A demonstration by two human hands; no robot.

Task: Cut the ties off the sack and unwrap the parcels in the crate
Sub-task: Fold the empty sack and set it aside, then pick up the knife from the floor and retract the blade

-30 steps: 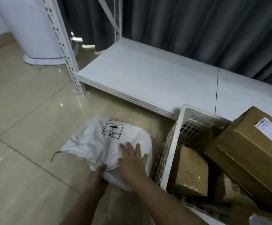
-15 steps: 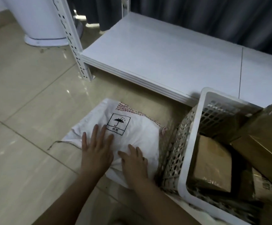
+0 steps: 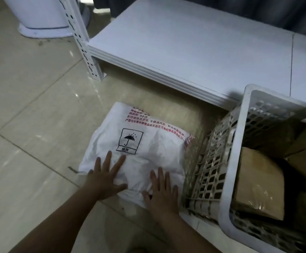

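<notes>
A white woven sack (image 3: pixel 148 143) with red print and a black umbrella mark lies flat on the tiled floor. My left hand (image 3: pixel 105 177) rests flat on its near left part, fingers spread. My right hand (image 3: pixel 162 191) lies flat on its near right edge, fingers straight. A dark string end (image 3: pixel 72 169) sticks out at the sack's left corner. To the right stands a white perforated crate (image 3: pixel 238 161) holding brown taped parcels (image 3: pixel 260 181).
A low white shelf board (image 3: pixel 194 52) with a perforated upright post (image 3: pixel 82 42) runs behind the sack. A white rounded base (image 3: pixel 40 19) stands at the far left. Dark curtains hang at the back. Glossy beige floor tiles (image 3: pixel 29 106) spread to the left.
My left hand came out from under the sack's edge and now lies flat on top. The sack has been spread flatter, showing more red print. The view shifted left.
</notes>
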